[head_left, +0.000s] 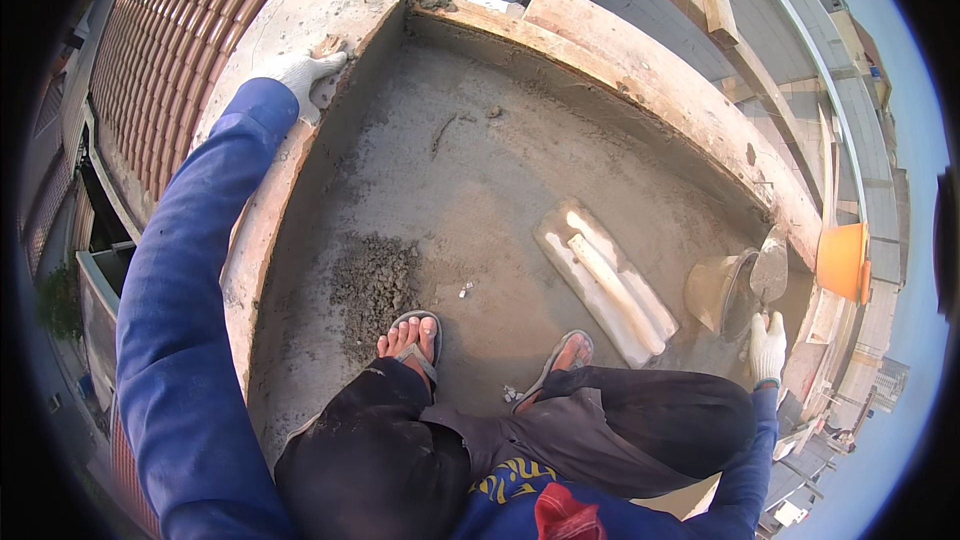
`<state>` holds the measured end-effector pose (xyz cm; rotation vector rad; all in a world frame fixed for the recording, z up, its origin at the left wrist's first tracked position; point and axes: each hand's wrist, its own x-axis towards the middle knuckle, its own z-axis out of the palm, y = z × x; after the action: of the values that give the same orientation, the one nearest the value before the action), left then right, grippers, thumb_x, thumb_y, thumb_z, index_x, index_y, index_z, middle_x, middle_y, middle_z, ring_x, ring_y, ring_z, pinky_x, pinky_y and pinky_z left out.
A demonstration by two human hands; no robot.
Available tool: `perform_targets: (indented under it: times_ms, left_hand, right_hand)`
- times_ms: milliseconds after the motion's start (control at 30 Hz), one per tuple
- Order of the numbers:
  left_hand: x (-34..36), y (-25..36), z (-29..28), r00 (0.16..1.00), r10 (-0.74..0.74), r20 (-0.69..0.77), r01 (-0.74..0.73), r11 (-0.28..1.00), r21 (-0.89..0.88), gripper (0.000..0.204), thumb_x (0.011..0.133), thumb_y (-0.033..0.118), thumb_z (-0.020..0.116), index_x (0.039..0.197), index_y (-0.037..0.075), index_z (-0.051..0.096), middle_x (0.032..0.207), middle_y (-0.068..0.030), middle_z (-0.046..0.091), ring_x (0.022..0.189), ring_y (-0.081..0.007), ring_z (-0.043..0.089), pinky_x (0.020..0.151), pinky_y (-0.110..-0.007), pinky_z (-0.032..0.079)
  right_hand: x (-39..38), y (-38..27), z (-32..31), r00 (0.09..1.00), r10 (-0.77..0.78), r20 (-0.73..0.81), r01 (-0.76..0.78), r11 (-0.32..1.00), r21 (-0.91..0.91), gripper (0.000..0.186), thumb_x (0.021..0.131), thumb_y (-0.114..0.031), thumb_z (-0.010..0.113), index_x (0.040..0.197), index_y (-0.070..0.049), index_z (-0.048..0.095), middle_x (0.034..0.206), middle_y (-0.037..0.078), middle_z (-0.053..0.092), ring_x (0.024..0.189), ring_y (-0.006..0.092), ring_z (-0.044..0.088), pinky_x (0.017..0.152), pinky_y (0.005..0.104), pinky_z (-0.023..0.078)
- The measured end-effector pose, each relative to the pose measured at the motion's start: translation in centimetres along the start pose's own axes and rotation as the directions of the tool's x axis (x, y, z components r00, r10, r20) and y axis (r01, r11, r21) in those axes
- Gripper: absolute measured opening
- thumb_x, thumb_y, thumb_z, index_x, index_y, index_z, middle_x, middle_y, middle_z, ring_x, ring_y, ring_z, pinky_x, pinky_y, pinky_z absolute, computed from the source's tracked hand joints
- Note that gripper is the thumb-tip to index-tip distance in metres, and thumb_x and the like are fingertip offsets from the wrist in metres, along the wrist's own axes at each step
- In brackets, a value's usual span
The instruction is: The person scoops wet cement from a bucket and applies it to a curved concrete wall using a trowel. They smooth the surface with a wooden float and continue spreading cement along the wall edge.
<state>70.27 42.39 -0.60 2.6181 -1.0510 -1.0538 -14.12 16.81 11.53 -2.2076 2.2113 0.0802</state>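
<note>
My left hand [298, 78], in a white knitted glove, rests on top of the concrete ledge [330, 0], fingers spread and holding nothing. At the right, my gloved right hand [767, 350] is closed around the handle of a trowel [769, 268]. The trowel's grey, mortar-smeared blade points away from me, next to the mouth of a tilted, mortar-caked bucket [708, 292]. Whether the blade touches the bucket cannot be made out. On the cement floor [480, 190] between my right foot and the bucket lies a long plastering float [608, 285] with a pale handle.
A heap of crumbly mortar [378, 285] lies by my left foot. An orange bucket [843, 262] stands beyond the low wall [650, 90] at the right. Wooden beams [740, 30] cross behind that wall. Red roof tiles [190, 30] slope beyond the left ledge.
</note>
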Motion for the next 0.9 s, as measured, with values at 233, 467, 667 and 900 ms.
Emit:
perform_targets:
  times_ms: [233,467,667,900]
  left_hand:
    - [-0.6,-1.3,0.0,0.973,0.224,-0.058,-0.178,0.884,0.432,0.116,0.063,0.007,0.099,0.164,0.034,0.049,0.138,-0.0164,0.068,0.125,-0.0404,0.069,0.106,-0.047,0.057]
    - [-3.5,-0.5,1.0,0.919,0.165,-0.358,-0.002,0.911,0.413,0.116,0.073,0.025,0.095,0.172,0.031,0.034,0.172,-0.0224,0.041,0.148,-0.0442,0.053,0.12,-0.048,0.05]
    - [-5.3,-3.7,2.1,0.909,0.159,-0.386,0.02,0.907,0.422,0.098,0.082,0.039,0.089,0.169,0.032,0.044,0.173,-0.018,0.042,0.15,-0.0439,0.051,0.126,-0.049,0.044]
    - [-11.5,-5.6,3.6,0.883,0.216,-0.416,-0.029,0.911,0.411,0.08,0.093,0.046,0.082,0.165,0.036,0.049,0.174,-0.0134,0.042,0.159,-0.0388,0.04,0.131,-0.053,0.036]
  right_hand:
    - [1.4,12.1,6.4,0.995,0.094,0.034,-0.091,0.993,-0.078,0.041,0.101,-0.035,0.069,0.11,0.005,0.066,0.102,0.025,0.073,0.097,0.0394,0.07,0.087,0.0468,0.054]
    - [-2.8,-6.6,8.8,0.898,-0.402,0.178,0.399,0.915,0.054,0.064,0.095,-0.037,0.076,0.141,0.006,0.063,0.131,0.027,0.07,0.124,0.0426,0.068,0.107,0.0483,0.054]
    - [-6.8,-13.0,17.5,0.654,-0.544,0.525,0.626,0.779,0.027,0.049,0.086,-0.036,0.083,0.117,0.0,0.069,0.116,0.029,0.074,0.113,0.0461,0.071,0.098,0.0532,0.056]
    - [-8.1,-15.0,14.3,0.745,-0.516,0.423,0.428,0.856,0.292,0.04,0.088,-0.015,0.076,0.122,0.003,0.063,0.105,0.028,0.073,0.099,0.0436,0.073,0.09,0.0486,0.056]
